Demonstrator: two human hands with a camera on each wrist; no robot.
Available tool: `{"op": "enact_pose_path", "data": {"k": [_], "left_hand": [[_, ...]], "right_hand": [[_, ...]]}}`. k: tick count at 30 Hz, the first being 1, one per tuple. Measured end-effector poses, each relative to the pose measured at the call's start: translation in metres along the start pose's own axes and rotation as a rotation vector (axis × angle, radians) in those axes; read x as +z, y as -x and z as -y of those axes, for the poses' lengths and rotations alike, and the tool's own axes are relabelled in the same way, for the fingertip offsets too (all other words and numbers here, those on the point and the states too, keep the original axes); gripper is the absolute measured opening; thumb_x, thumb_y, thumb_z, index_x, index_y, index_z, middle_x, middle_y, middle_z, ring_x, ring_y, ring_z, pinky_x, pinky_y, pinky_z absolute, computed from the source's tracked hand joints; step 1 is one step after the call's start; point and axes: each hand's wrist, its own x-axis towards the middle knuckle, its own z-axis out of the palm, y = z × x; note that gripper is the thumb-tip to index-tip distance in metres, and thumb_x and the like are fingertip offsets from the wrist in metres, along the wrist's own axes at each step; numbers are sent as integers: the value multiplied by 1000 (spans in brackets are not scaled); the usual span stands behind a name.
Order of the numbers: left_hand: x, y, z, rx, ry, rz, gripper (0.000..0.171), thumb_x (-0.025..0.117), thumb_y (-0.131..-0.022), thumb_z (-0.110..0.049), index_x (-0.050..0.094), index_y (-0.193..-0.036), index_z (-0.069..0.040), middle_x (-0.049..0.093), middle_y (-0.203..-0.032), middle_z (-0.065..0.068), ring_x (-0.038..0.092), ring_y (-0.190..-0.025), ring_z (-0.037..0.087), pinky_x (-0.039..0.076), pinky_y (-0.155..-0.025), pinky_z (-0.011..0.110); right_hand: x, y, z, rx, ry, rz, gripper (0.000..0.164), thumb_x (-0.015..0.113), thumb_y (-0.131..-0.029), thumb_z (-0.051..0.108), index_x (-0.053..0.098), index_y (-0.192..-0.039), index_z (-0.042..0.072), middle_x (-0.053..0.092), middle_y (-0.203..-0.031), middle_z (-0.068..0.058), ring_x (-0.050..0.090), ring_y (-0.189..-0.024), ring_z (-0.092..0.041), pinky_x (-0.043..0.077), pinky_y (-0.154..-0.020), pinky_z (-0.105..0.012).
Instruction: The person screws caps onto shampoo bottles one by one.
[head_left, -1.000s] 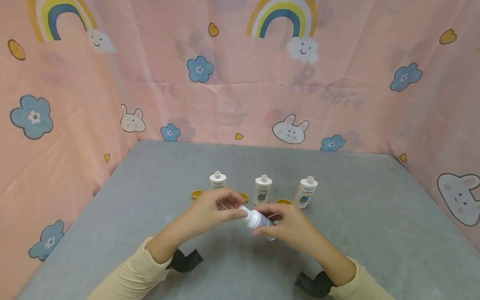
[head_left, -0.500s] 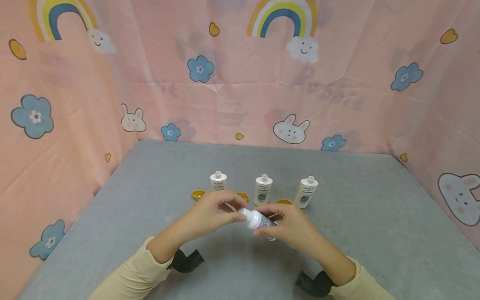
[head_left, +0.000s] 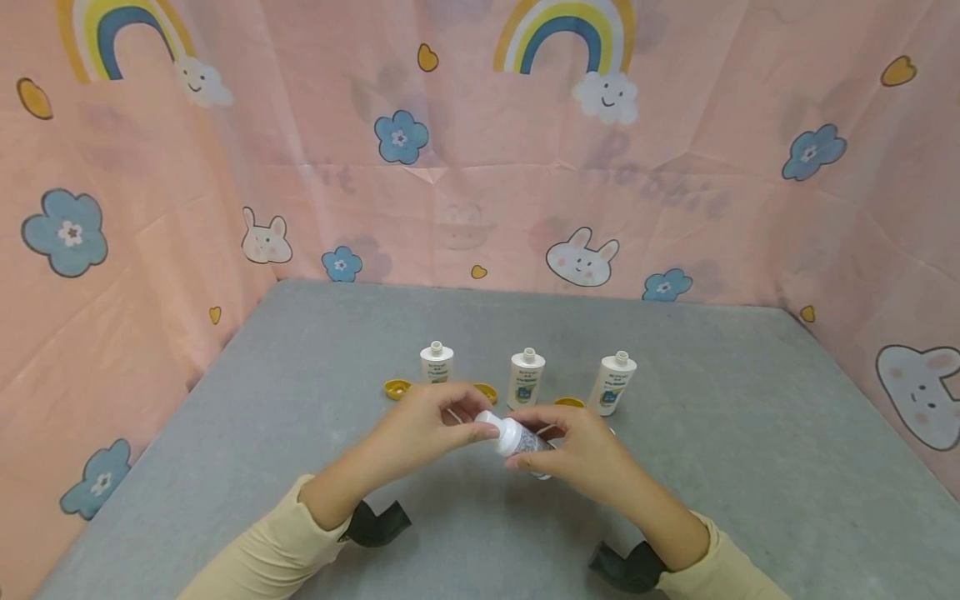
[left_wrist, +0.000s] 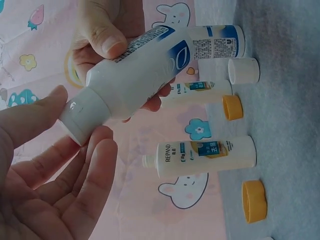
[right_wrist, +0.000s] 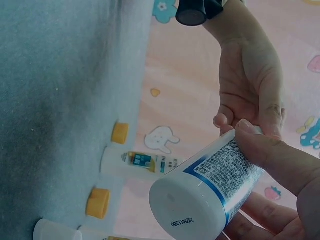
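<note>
A white plastic bottle (right_wrist: 187, 207) with a blue-edged printed label is held tilted above the table. My right hand (head_left: 581, 454) grips it around the body, thumb pressing the label in the right wrist view. At its upper end is a white cap (left_wrist: 85, 115), pinched between the thumb and fingers of my left hand (head_left: 420, 425). The cap sits against the bottle's shoulder. Behind the held bottle, the left wrist view shows another blue-and-white bottle (left_wrist: 220, 42) standing beside a loose white cap (left_wrist: 244, 71); my right hand mostly hides both in the head view.
Three white bottles with open necks stand in a row: left (head_left: 437, 364), middle (head_left: 527, 383) and right (head_left: 613, 385). Yellow caps lie near them, at left (head_left: 396, 389), middle (head_left: 487, 392) and right (head_left: 569, 402). A pink patterned cloth (head_left: 480, 183) encloses the grey table (head_left: 712, 400).
My left fingers shift slightly on the white cap, which tips a little back and forth. My right hand keeps its grip on the bottle in the same place.
</note>
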Motion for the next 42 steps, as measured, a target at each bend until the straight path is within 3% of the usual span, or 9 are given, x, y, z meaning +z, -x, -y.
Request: {"op": "enact_pose_path", "data": {"k": [9, 11, 16, 19, 33, 42], "left_hand": [[-2, 1, 0, 107, -11, 29, 19, 78, -86, -18, 73, -102, -9, 74, -97, 1, 66, -89, 8, 58, -79, 23], [-2, 1, 0, 103, -4, 30, 20, 78, -86, -16, 73, -103, -9, 74, -100, 2, 66, -90, 10, 59, -81, 25], [-2, 0, -1, -3, 19, 15, 24, 77, -88, -25, 71, -107, -12, 71, -99, -2, 63, -90, 9, 57, -80, 24], [-2, 1, -1, -32, 14, 12, 23, 77, -88, -28, 71, -103, -12, 69, -92, -2, 61, -85, 8, 55, -75, 22], [-1, 1, -1, 42, -12, 20, 18, 77, -88, -23, 71, -99, -11, 71, -93, 0, 64, -87, 7, 57, -78, 21], [-3, 2, -2, 122, -14, 25, 19, 78, -86, -16, 71, -102, -10, 72, -101, 1, 67, -92, 10, 59, -82, 28]], "right_hand": [[-1, 0, 0, 13, -8, 22, 38, 86, -77, 25, 75, -109, 8, 74, -103, -4, 64, -88, -8, 56, -78, -24], [-1, 0, -1, 19, -8, 17, 38, 86, -77, 25, 75, -109, 8, 74, -103, -3, 64, -89, -9, 56, -78, -24], [0, 1, -1, 36, -21, 8, 39, 87, -76, 26, 75, -109, 9, 73, -103, -3, 64, -89, -9, 57, -80, -24], [0, 1, -1, 40, -30, 9, 38, 87, -76, 25, 75, -109, 9, 74, -104, -4, 65, -89, -9, 57, -80, -24], [-1, 1, 1, 11, -29, -3, 39, 87, -76, 24, 75, -109, 6, 74, -105, -7, 64, -89, -9, 57, -79, -24], [-2, 1, 1, 13, -22, -2, 39, 87, -76, 25, 75, -109, 7, 74, -106, -6, 64, -89, -11, 57, -79, -25]]}}
